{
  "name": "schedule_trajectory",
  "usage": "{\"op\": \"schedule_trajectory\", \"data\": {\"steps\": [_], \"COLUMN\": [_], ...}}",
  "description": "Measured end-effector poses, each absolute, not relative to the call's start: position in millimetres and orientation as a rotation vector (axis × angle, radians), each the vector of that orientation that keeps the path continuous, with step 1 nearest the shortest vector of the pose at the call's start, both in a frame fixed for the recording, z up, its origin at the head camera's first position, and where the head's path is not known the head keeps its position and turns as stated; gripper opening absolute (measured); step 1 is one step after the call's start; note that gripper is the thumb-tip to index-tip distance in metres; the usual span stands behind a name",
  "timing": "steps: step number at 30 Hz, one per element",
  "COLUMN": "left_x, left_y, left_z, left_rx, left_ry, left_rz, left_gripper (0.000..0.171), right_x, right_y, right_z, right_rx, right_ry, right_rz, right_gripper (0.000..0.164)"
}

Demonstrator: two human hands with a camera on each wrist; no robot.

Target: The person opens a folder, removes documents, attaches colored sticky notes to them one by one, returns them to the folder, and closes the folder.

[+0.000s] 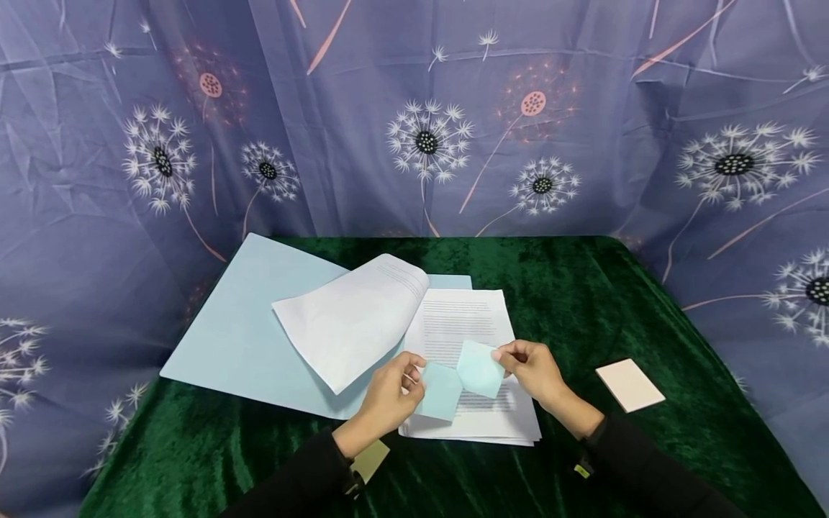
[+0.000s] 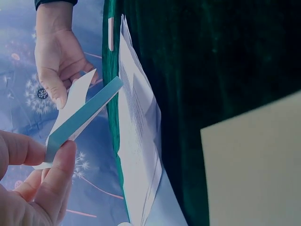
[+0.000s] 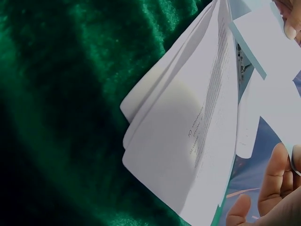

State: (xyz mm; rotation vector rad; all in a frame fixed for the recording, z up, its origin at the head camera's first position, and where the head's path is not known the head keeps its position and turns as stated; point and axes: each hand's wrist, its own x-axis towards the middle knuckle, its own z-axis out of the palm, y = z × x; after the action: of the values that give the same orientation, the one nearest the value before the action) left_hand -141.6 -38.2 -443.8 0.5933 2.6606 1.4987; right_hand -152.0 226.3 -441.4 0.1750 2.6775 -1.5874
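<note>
My left hand (image 1: 391,392) pinches a light blue sticky note pad (image 1: 443,396) between thumb and fingers; its thick blue edge (image 2: 84,113) shows in the left wrist view. A single light blue sticky note (image 1: 479,370) is pinched by its right side in my right hand (image 1: 534,368). The note and pad meet or overlap at their near corners. Both are held above a stack of printed sheets (image 1: 461,316), whose top page (image 1: 350,324) is turned over to the left and curls upward. Under the papers lies a light blue folder (image 1: 252,316).
A pale pink sticky note pad (image 1: 630,385) lies on the green velvet cloth (image 1: 563,288) at the right. A yellowish pad (image 1: 371,459) sits near the front, partly hidden by my left wrist. Behind the table hangs a blue dandelion-print curtain (image 1: 363,86).
</note>
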Motion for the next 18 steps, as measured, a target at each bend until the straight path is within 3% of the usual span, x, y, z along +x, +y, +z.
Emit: {"op": "schedule_trajectory", "data": {"steps": [18], "left_x": [-141.4], "left_y": [-47.2], "left_z": [-448.0], "left_rx": [0.548], "left_ry": [2.674], "left_rz": [1.474], "left_gripper": [0.025], "right_x": [-153.8], "right_y": [229.0], "right_z": [-445.3], "right_rx": [0.289], "right_ry": [2.683], "right_rz": [-1.586], "right_gripper": [0.021]}}
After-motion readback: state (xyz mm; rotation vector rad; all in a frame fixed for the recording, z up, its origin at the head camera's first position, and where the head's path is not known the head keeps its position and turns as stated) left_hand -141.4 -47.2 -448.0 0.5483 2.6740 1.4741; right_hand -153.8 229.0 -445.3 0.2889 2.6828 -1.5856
